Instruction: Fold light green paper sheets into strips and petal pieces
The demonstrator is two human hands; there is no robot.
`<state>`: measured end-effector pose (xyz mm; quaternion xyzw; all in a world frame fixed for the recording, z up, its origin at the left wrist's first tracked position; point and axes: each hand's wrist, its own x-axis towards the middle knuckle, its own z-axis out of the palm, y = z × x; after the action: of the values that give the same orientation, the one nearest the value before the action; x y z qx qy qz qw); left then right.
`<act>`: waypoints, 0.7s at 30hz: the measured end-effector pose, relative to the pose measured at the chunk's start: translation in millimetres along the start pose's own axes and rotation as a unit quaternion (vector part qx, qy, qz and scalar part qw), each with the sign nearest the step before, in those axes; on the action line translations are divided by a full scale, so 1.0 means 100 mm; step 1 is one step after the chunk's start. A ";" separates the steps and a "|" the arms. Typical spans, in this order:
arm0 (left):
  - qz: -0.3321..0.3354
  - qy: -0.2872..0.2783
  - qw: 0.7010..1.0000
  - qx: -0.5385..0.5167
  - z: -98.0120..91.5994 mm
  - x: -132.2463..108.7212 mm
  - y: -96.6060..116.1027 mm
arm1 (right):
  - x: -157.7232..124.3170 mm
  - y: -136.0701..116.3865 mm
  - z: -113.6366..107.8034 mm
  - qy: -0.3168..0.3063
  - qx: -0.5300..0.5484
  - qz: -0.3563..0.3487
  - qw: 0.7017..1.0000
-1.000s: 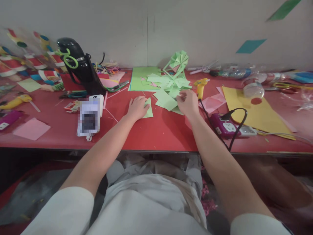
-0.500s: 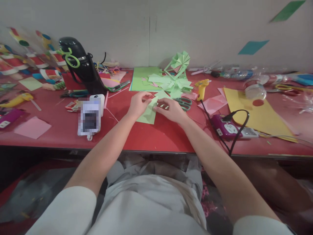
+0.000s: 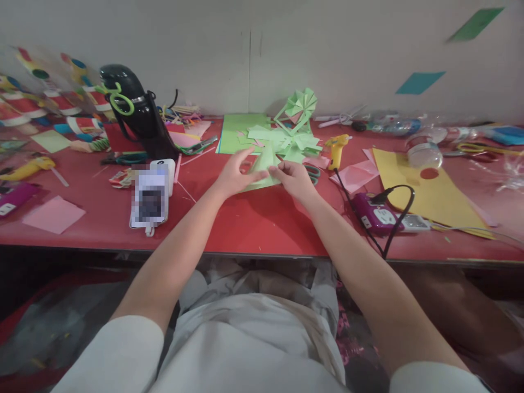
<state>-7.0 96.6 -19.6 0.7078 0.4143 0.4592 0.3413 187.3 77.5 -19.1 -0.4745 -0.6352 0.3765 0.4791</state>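
A light green sheet of paper [image 3: 264, 162] is bent upward between my hands, above the red tabletop. My left hand [image 3: 238, 173] grips its left side, thumb along the near edge and fingers partly behind the sheet. At the right end of that edge my right hand [image 3: 291, 176] pinches the paper between thumb and fingers. Folded green paper pieces [image 3: 292, 143] lie just behind it, with a pleated green paper wheel [image 3: 302, 105] standing among them. Scissors with dark green handles [image 3: 313, 173] are partly hidden by my right hand.
A yellow glue gun [image 3: 337, 152] stands right of the scissors. Its cord runs near a purple power strip [image 3: 377, 214]. On the left are a phone [image 3: 149, 199] and a tall black bottle [image 3: 141, 112]. Yellow paper [image 3: 417, 191] lies at right, pink paper [image 3: 55, 214] far left.
The green sheet lay flat on the table; now it is lifted and curved. My left hand has come down onto its near edge, and my right hand has closed on the edge too.
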 end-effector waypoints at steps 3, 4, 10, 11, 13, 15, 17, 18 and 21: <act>-0.015 -0.107 0.994 -0.006 0.01 -0.04 0.04 | 0.02 0.02 -0.02 0.030 0.017 0.008 0.999; -0.017 -0.116 0.993 -0.014 0.01 -0.04 0.05 | 0.03 0.02 -0.03 0.031 0.015 0.007 0.999; -0.097 -0.036 0.987 -0.123 -0.05 0.04 0.05 | 0.03 0.01 -0.06 0.025 0.017 -0.002 1.000; -0.112 -0.007 0.985 -0.129 -0.07 0.05 0.02 | 0.03 0.02 -0.07 0.021 0.017 0.002 1.000; -0.132 0.065 0.981 -0.129 -0.12 0.07 -0.03 | 0.03 0.04 -0.09 0.016 0.006 0.014 1.000; -0.136 0.090 0.979 -0.119 -0.16 0.08 -0.09 | 0.03 0.05 -0.10 0.016 -0.008 0.037 0.999; -0.119 0.090 0.982 -0.113 -0.19 0.08 -0.13 | 0.03 0.05 -0.10 0.020 0.005 0.069 0.997; -0.107 0.084 0.984 -0.115 -0.19 0.08 -0.13 | 0.03 0.05 -0.11 0.018 0.026 0.082 0.996; -0.079 0.034 0.988 -0.125 -0.18 0.06 -0.11 | 0.02 0.04 -0.10 -0.008 0.104 0.093 0.990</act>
<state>-25.9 108.7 -20.9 0.6087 0.4199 0.5026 0.4479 198.0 80.7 -19.7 -0.4763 -0.5495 0.4868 0.4839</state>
